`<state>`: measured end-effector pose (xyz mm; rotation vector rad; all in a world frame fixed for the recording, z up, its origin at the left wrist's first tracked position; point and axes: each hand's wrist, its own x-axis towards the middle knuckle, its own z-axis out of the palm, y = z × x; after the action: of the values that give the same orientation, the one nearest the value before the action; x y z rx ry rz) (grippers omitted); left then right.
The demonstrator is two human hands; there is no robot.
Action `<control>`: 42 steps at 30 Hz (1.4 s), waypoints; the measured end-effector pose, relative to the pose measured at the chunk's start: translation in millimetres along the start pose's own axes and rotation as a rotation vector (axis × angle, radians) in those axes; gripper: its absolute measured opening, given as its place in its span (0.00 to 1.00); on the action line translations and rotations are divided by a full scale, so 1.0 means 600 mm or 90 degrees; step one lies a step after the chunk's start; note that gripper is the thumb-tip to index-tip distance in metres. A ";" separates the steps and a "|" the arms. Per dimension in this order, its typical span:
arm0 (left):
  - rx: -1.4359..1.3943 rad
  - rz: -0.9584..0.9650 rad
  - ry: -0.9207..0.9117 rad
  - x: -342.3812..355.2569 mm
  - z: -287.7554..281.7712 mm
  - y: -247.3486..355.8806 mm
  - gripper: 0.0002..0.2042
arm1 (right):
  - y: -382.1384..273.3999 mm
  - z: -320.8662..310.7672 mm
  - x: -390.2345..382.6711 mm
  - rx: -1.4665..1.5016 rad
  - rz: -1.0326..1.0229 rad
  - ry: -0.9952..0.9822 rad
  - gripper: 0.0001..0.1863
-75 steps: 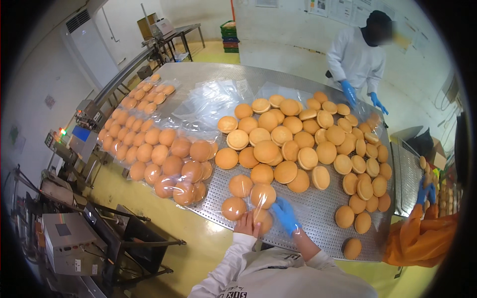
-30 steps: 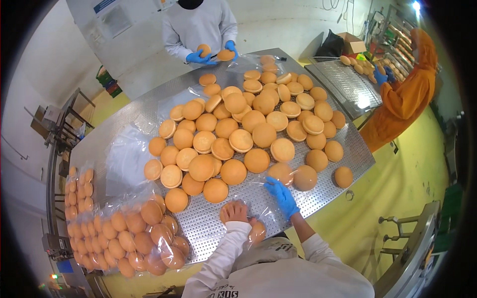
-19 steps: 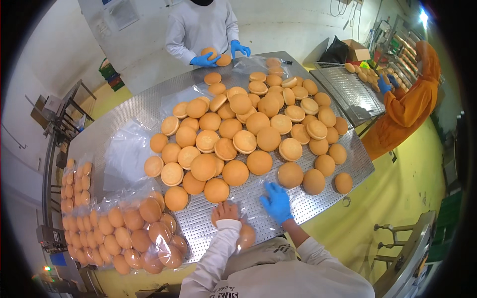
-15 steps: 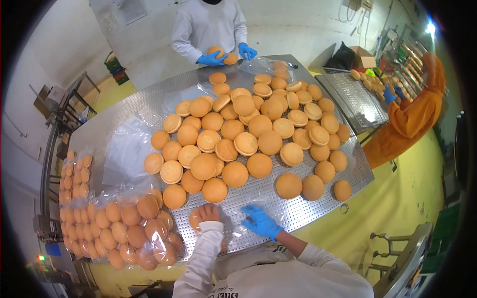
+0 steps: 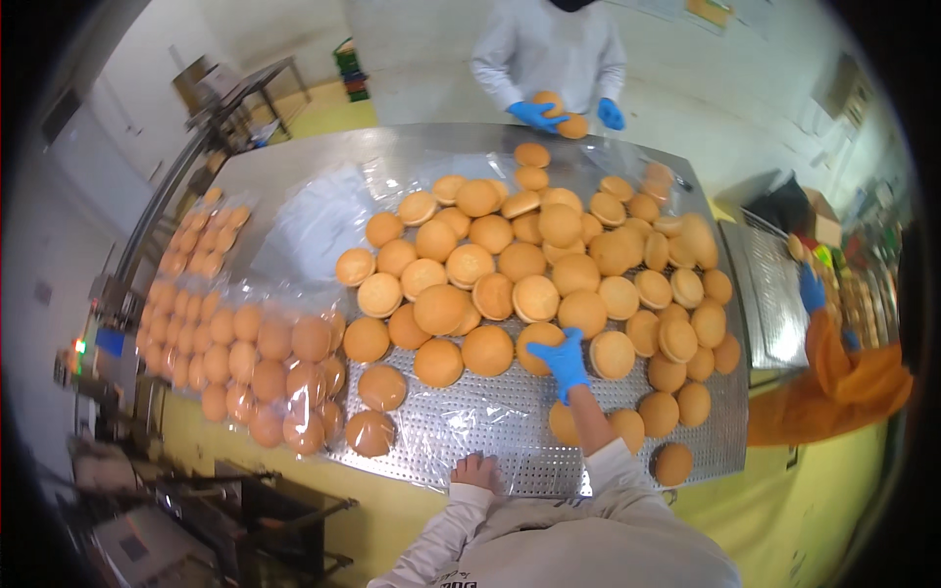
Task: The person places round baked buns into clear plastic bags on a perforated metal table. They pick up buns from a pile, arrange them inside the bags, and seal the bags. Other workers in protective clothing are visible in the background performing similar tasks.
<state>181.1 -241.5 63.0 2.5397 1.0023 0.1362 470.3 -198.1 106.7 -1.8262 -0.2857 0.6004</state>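
Round golden burger buns (image 5: 441, 310) lie heaped over the middle of a perforated metal table (image 5: 461, 416). My right hand (image 5: 561, 365), in a blue glove, reaches over the near side of the heap. Its fingers are spread and touch or hover over a bun (image 5: 529, 345); contact is hard to tell. My bare left hand (image 5: 476, 472) is at the near table edge, fingers curled on the near end of a clear plastic bag (image 5: 423, 423). Two buns, an upper one (image 5: 382, 388) and a lower one (image 5: 370, 432), appear to lie inside that bag.
Filled clear bags of buns (image 5: 240, 358) cover the left side, before a stack of flat empty bags (image 5: 319, 220). Across the table a co-worker's gloved hand (image 5: 536, 115) holds buns. At right, a person in orange (image 5: 833, 392) works beside a metal tray (image 5: 774, 294).
My right hand has moved forward and right to the buns. My left hand has let go of a bun and come back to the table edge. The view has shifted.
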 end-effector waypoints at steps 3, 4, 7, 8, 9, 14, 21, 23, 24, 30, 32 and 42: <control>-0.028 -0.055 0.063 -0.033 0.013 -0.006 0.11 | -0.024 -0.001 -0.004 0.313 0.108 -0.168 0.34; -0.036 -0.070 0.073 -0.040 0.015 -0.004 0.09 | -0.033 0.005 0.000 0.392 0.101 -0.255 0.33; -0.103 -0.089 0.228 -0.051 0.035 -0.001 0.07 | -0.045 0.051 0.022 0.272 0.094 -0.448 0.31; -0.107 -0.152 0.232 -0.043 0.016 0.017 0.10 | -0.044 0.071 0.028 0.175 0.087 -0.495 0.31; -0.092 -0.173 0.233 -0.036 -0.004 0.038 0.11 | -0.041 0.087 0.030 0.004 0.004 -0.457 0.30; -0.034 -0.221 0.257 -0.015 -0.073 0.087 0.14 | -0.090 0.104 -0.032 -0.524 -0.396 -0.315 0.28; -0.312 -0.197 0.249 -0.046 -0.057 0.058 0.09 | -0.043 -0.096 -0.094 0.329 0.205 -0.564 0.28; -0.353 -0.211 0.232 -0.041 -0.080 0.063 0.09 | -0.023 -0.138 -0.129 0.320 0.283 -0.741 0.29; -0.371 -0.219 0.224 -0.037 -0.095 0.066 0.08 | -0.017 -0.131 -0.137 0.229 0.263 -0.742 0.29; -0.209 -0.046 0.242 -0.015 -0.147 0.094 0.07 | 0.025 0.081 -0.211 0.106 0.305 -0.579 0.29; -0.228 -0.006 0.224 -0.002 -0.155 0.103 0.07 | 0.105 0.186 -0.203 0.163 0.161 -0.467 0.27; -0.469 0.091 0.198 -0.037 0.011 0.007 0.05 | 0.087 0.012 -0.240 -0.297 0.082 -0.721 0.22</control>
<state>169.0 -261.4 59.6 1.9271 0.6906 0.8015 340.1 -278.2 93.2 -1.7467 -1.1339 1.7456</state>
